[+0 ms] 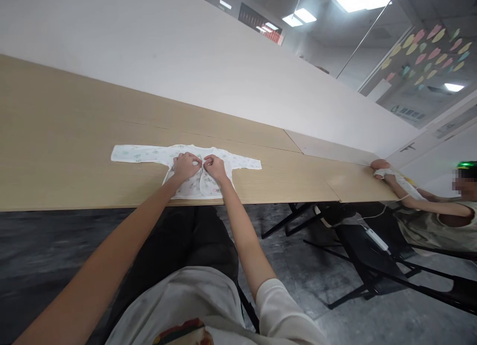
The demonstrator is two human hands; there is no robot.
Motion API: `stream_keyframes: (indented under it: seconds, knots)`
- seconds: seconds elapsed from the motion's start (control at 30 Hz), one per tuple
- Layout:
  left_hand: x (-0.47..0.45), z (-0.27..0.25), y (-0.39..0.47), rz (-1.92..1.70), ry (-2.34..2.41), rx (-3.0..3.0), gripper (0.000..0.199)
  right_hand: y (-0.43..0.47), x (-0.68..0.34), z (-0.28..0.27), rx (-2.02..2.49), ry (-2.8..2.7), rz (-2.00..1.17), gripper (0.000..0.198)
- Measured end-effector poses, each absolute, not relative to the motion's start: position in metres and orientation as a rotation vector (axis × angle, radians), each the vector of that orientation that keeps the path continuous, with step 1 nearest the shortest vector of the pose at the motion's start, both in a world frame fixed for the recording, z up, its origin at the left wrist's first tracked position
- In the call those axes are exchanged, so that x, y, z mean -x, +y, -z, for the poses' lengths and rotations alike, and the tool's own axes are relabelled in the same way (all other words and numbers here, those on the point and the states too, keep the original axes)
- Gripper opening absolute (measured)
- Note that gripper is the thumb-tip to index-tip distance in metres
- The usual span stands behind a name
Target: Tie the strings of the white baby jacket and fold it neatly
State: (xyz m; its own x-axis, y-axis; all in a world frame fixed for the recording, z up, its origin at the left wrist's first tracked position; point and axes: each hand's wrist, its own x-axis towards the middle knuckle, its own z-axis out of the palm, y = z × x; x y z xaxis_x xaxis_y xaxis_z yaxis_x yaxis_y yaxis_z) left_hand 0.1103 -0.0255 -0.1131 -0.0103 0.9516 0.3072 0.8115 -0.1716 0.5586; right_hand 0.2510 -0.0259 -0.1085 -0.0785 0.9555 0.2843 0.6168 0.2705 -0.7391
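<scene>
A small white baby shirt (190,188) with a faint print lies flat on the table, its front towards me and both sleeves spread sideways. My left hand (185,166) rests on the left half of its front, thumb and fingertips pinched at the centre opening. From the other side, my right hand (215,167) pinches the front edge close to the left fingertips. The two hands almost meet at the middle of the chest. What exactly sits between the fingertips is too small to make out. Below the hands, the shirt's curved front edge hangs slightly apart.
The light wooden table (67,136) runs along a white partition (149,51). At the far right another person (436,211) sits, arms over a doll (380,166) on the table. A black folding chair (368,250) with a white power strip (376,239) stands between us.
</scene>
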Motion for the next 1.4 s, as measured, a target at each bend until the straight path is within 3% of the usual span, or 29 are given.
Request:
stream_keyframes:
  seconds: [0.5, 1.4]
  knots:
    - [-0.109, 0.114, -0.024, -1.060, 1.819, -1.985, 0.025, -0.021, -0.249, 0.113, 1.358, -1.737, -0.617, 0.015]
    - [-0.107, 0.111, -0.028, -0.866, 1.841, -2.129, 0.034, -0.016, -0.255, 0.117, 1.424, -1.780, -0.624, 0.015]
